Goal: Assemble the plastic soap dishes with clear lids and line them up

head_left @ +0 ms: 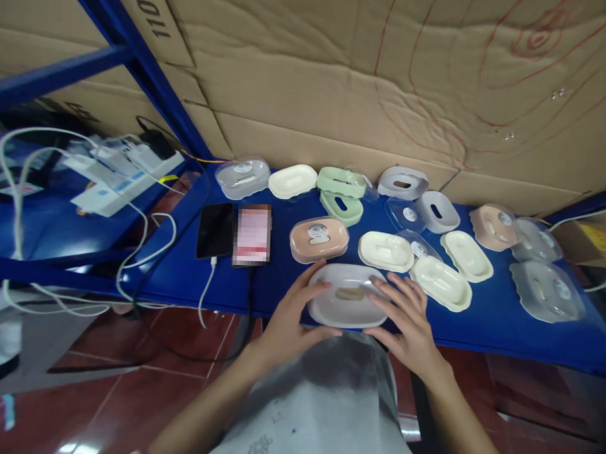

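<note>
Both my hands grip a grey soap dish (347, 296) at the near edge of the blue shelf (182, 269). My left hand (293, 309) wraps its left end, fingers curled round the rim. My right hand (406, 313) clasps its right end, fingers lying over the top. Just behind it sit a pink soap dish with a clear lid (319, 239) and a cream dish (386, 250).
Several more soap dishes in cream, green, grey and pink, some with clear lids (546, 290), spread over the shelf. Two phones (216, 229) lie at the left with cables (148, 248) trailing off the edge. Cardboard (362, 77) backs the shelf. Red tiled floor below.
</note>
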`<state>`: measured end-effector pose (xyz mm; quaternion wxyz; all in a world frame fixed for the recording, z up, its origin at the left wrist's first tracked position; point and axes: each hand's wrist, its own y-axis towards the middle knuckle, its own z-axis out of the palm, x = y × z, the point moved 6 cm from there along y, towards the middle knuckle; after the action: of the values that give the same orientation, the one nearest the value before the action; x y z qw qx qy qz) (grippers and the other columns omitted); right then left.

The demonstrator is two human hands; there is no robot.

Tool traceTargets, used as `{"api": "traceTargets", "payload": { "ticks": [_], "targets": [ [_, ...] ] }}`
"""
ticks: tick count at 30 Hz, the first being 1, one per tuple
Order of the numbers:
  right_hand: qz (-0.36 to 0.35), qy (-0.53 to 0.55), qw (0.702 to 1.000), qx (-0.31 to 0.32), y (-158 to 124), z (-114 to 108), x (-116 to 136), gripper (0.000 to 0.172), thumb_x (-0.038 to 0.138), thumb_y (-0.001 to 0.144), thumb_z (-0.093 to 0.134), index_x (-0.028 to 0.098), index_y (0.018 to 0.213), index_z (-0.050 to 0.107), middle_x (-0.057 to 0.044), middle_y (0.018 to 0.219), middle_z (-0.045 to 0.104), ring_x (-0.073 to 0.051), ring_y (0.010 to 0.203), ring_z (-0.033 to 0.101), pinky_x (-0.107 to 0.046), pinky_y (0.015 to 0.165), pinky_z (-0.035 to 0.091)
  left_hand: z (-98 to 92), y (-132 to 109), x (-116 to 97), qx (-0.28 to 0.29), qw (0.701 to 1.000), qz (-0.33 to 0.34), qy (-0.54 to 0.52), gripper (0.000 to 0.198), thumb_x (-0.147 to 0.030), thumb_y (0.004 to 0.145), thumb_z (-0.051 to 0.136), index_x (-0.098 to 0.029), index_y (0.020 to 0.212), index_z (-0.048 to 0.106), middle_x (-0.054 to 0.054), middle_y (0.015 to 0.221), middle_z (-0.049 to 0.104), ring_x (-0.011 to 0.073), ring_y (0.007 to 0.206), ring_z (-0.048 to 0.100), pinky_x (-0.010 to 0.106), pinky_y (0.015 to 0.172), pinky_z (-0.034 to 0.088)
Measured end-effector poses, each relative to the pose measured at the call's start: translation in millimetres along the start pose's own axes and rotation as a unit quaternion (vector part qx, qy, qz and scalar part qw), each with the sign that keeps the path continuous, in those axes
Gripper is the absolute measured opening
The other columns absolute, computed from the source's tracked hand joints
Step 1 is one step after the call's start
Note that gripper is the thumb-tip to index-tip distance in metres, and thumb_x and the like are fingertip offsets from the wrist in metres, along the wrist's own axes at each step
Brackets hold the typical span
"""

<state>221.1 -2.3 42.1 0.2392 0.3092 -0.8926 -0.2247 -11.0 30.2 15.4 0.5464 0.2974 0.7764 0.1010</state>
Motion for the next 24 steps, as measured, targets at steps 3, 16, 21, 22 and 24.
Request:
{"api": "traceTargets", "payload": {
  "ticks": [3,16,21,22,24],
  "targets": [
    [0.010,0.065,0.998,0.013,-7,8,-6,0.058,0.036,0.099,0.076,0.029,0.153,0.058,-0.011,0.154,0.063,-0.035,0.155,0.045,-0.059,0.119,0.050,5.0,1,7,0.014,1.000,-0.021,-0.006,0.076,-0.061,0.091,0.078,-0.034,0.154,0.045,0.017,0.170,0.041,0.0381,0.156,0.045,0.060,0.122,0.046],
    [0.048,0.041,0.997,0.037,-25,22,-17,0.052,0.030,0.099,0.075,0.030,0.149,0.061,-0.011,0.151,0.061,-0.037,0.156,0.043,-0.065,0.120,0.051,19.4,-1,12,0.097,0.975,0.031,0.196,0.064,-0.039,0.102,0.071,-0.030,0.160,0.043,0.015,0.169,0.043,0.0338,0.155,0.047,0.058,0.121,0.051],
    [0.043,0.044,0.996,0.057,-21,30,-5,0.046,0.023,0.103,0.068,0.026,0.148,0.062,-0.011,0.152,0.061,-0.034,0.158,0.040,-0.061,0.121,0.051,5.2,-4,12,0.068,0.978,0.035,0.196,0.051,-0.035,0.102,0.072,-0.024,0.149,0.053,0.017,0.163,0.050,0.0318,0.151,0.054,0.054,0.118,0.055],
    [0.041,0.046,0.996,0.062,-20,31,-4,0.045,0.022,0.103,0.067,0.026,0.148,0.062,-0.011,0.151,0.062,-0.034,0.158,0.040,-0.060,0.121,0.052,3.3,-4,13,0.066,0.978,0.029,0.194,0.050,-0.036,0.101,0.073,-0.024,0.146,0.055,0.017,0.163,0.051,0.0315,0.149,0.056,0.052,0.117,0.056],
    [0.036,0.045,0.996,0.071,-18,32,-2,0.044,0.022,0.103,0.066,0.024,0.147,0.062,-0.011,0.150,0.063,-0.033,0.158,0.041,-0.060,0.121,0.053,1.7,-4,16,0.074,0.978,0.015,0.196,0.049,-0.039,0.100,0.074,-0.024,0.144,0.057,0.016,0.162,0.053,0.0316,0.146,0.059,0.052,0.115,0.058]
  ]
}}
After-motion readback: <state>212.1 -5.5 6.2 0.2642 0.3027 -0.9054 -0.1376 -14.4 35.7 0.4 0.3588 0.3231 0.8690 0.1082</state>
